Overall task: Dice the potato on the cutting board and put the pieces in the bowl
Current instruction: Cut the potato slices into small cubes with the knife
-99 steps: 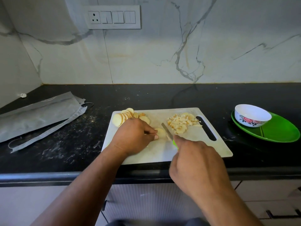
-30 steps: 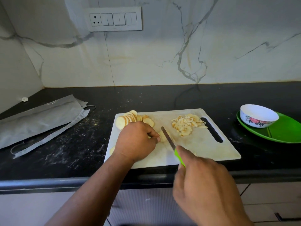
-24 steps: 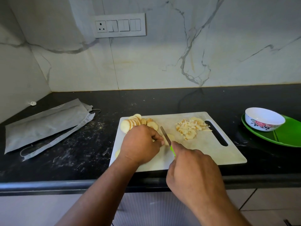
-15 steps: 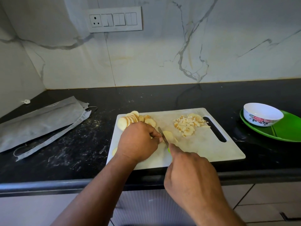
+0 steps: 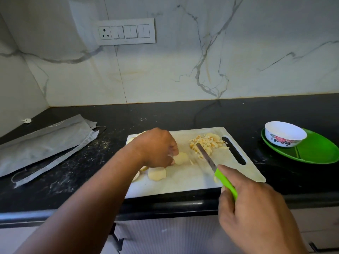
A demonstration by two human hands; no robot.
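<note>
A white cutting board [image 5: 185, 182] lies on the black counter. My left hand [image 5: 156, 147] pinches a pale potato slice [image 5: 181, 158] at the board's middle. More potato slices [image 5: 156, 173] lie just in front of that hand; the rest of the sliced row is mostly hidden behind it. A pile of diced potato [image 5: 208, 142] sits near the board's handle slot. My right hand [image 5: 256, 215] grips a green-handled knife [image 5: 222, 177], its blade reaching up to the diced pile. A white flowered bowl [image 5: 285, 133] stands empty at the right.
The bowl rests on a green plate [image 5: 315, 151] at the counter's right. A grey cloth bag [image 5: 42, 143] lies on the left of the black counter [image 5: 77, 173]. A marble wall with a switch panel [image 5: 126, 32] rises behind. The counter's front edge runs just below the board.
My right hand swung the knife to the right, away from the slice, so the blade now reaches the diced pile. My left hand moved back and holds a slice. Slices now lie in front of it.
</note>
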